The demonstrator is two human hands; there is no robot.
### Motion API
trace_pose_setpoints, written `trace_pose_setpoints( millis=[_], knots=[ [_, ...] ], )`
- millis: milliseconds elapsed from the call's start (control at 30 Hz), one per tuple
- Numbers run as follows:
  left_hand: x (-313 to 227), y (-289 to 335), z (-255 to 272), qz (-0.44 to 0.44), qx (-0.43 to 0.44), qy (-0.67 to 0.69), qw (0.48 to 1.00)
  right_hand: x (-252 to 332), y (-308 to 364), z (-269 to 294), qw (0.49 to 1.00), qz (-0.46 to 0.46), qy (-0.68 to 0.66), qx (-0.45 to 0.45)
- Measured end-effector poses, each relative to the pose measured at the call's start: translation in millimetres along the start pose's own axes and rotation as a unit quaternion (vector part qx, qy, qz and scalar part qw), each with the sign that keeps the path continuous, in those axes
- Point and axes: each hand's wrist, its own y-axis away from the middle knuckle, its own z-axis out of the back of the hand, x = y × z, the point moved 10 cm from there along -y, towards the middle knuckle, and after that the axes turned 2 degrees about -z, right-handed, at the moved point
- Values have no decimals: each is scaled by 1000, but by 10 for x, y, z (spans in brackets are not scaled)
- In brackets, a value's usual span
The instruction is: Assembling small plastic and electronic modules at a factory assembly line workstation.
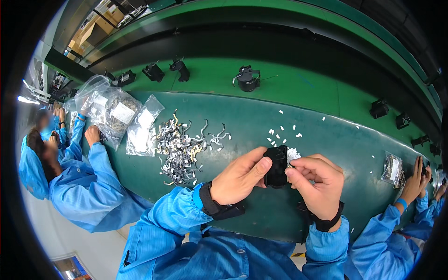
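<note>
My left hand (242,176) is closed round a black plastic housing (276,168), its thumb lying across the near side. My right hand (319,181) meets the housing's right edge with thumb and forefinger pinched together. What sits between those fingertips is too small to make out. Just beyond them lies a little heap of small white pieces (292,154), partly hidden by the fingers and the housing. More white bits (278,136) are scattered farther off on the green tabletop (224,114). Left of my left hand spreads a pile of small wire leads (179,149) with metallic and white parts.
Clear plastic bags (123,109) of parts lie at the left, near a co-worker's hand (92,135). Black units (247,78) stand along the green belt (298,81) behind the table. At the right, another worker's hand (414,179) is beside a small bag (392,168).
</note>
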Motion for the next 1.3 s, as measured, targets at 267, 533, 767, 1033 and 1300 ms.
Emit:
trace_pose_setpoints(
  millis=[267,533,767,1033,1300],
  knots=[
    [-162,11,66,-69,-52,-16,996,-5,3,-12,997,-22,-40,60],
    [-236,1,22,-75,-39,-50,995,-75,-15,12,995,-49,-79,35],
    [-276,20,36,-66,-44,-86,993,-54,-7,-29,998,-35,-57,16],
    [-260,11,42,-66,-48,-85,993,98,0,-11,998,37,43,14],
    [-240,0,125,-87,-98,-23,991,-147,31,-77,988,-64,-139,-5]
  ],
)
